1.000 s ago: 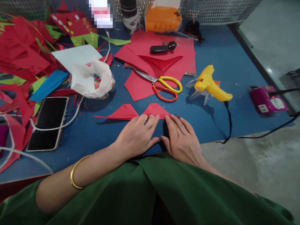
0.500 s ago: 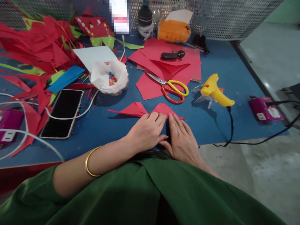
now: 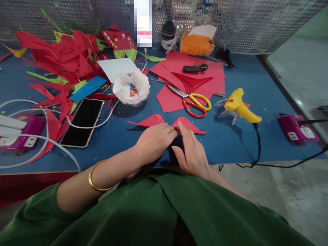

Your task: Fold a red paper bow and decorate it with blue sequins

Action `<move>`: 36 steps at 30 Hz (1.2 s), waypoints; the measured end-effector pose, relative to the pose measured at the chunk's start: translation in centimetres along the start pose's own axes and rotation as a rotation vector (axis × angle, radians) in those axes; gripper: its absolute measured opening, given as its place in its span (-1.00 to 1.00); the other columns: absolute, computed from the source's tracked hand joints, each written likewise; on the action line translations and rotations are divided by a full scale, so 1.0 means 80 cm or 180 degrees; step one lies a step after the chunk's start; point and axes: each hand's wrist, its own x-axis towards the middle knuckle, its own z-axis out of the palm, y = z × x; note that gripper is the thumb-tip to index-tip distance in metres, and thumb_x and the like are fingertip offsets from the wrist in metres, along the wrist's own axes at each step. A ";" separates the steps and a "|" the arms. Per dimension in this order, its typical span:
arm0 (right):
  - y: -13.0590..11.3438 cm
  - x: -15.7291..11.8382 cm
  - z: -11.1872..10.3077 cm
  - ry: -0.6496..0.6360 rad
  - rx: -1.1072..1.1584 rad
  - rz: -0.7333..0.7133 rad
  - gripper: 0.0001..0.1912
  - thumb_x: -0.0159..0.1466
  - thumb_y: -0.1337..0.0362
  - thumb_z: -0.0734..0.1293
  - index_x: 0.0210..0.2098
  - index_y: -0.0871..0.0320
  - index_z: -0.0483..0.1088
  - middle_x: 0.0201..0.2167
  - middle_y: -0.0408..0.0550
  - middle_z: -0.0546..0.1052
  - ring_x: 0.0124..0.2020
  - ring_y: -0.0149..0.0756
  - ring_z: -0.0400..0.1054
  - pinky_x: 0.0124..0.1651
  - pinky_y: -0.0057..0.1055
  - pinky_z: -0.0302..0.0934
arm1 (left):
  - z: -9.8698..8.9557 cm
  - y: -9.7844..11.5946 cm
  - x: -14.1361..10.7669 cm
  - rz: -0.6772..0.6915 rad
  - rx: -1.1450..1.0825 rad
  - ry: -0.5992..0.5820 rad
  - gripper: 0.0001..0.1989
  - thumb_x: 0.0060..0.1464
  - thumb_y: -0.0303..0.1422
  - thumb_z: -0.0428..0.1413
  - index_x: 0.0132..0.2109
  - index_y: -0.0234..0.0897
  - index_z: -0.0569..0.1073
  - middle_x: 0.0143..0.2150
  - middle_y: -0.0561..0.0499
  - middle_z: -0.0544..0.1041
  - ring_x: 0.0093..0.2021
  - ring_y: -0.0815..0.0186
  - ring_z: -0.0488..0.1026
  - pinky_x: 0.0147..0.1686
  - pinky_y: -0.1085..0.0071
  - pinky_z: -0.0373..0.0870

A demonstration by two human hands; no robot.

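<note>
While the left hand lies knuckles-up with fingers curled down onto the folded red paper, the right hand stands on edge beside it, fingertips pinching the fold. The paper spreads two pointed wings on the blue table, near the scissors and glue gun.

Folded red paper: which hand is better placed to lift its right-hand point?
Right, probably. The right hand has fingertips on the folded red paper beside that point; the left hand covers the middle.
</note>
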 end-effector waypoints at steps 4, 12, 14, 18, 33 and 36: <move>0.000 0.007 0.014 -0.0168 -0.0306 -0.0017 -0.35 0.45 0.09 0.07 0.38 0.39 0.00 0.10 0.33 0.45 0.11 -0.02 0.39 0.05 -0.12 0.40 | -0.012 -0.024 -0.018 -0.0675 -0.0628 0.0349 -0.73 0.27 -0.52 -0.03 -0.03 -0.28 0.54 -0.10 -0.05 0.65 -0.07 0.28 0.55 -0.07 0.34 0.44; -0.003 0.012 0.014 -0.0669 -0.0623 -0.0263 -0.36 0.44 0.05 0.11 0.29 0.45 0.21 0.09 0.30 0.46 0.12 0.00 0.30 0.19 -0.08 0.26 | -0.018 -0.044 -0.025 -0.1487 -0.0105 0.0442 -0.82 0.22 -0.25 0.15 -0.31 -0.17 0.59 -0.27 0.03 0.63 -0.17 0.19 0.49 0.03 0.10 0.23; -0.003 0.013 0.014 -0.0673 -0.0624 -0.0254 -0.35 0.45 0.03 0.09 0.30 0.43 0.20 0.10 0.29 0.45 0.12 0.00 0.29 0.19 -0.08 0.26 | -0.016 -0.045 -0.022 -0.1540 -0.0163 0.0389 -0.80 0.21 -0.24 0.15 -0.34 -0.18 0.58 -0.31 0.03 0.62 -0.21 0.20 0.48 0.01 0.11 0.22; -0.003 0.015 0.014 -0.0680 -0.0724 -0.0303 -0.33 0.45 0.00 0.08 0.30 0.44 0.21 0.05 0.27 0.47 0.10 -0.02 0.30 0.19 -0.12 0.22 | -0.018 -0.049 -0.017 -0.1712 -0.0319 0.0187 -0.79 0.16 -0.27 0.18 -0.41 -0.21 0.56 -0.35 0.02 0.60 -0.25 0.20 0.46 -0.07 0.14 0.25; -0.006 0.025 0.012 -0.0937 -0.1030 -0.0342 -0.31 0.42 -0.10 0.06 0.30 0.29 0.25 -0.09 0.19 0.47 -0.03 -0.02 0.27 0.05 -0.09 0.15 | -0.037 -0.076 -0.036 -0.2000 -0.0172 -0.0001 -0.76 0.07 -0.24 0.16 -0.50 -0.19 0.56 -0.30 -0.01 0.60 -0.26 0.15 0.45 -0.20 0.18 0.30; -0.007 0.024 0.013 -0.0908 -0.1061 -0.0350 -0.32 0.43 -0.09 0.08 0.30 0.28 0.25 -0.08 0.19 0.47 -0.04 -0.03 0.28 0.04 -0.11 0.15 | -0.040 -0.082 -0.048 -0.2186 -0.0144 0.0039 -0.78 0.05 -0.22 0.17 -0.50 -0.18 0.56 -0.29 -0.02 0.60 -0.23 0.13 0.45 -0.17 0.17 0.29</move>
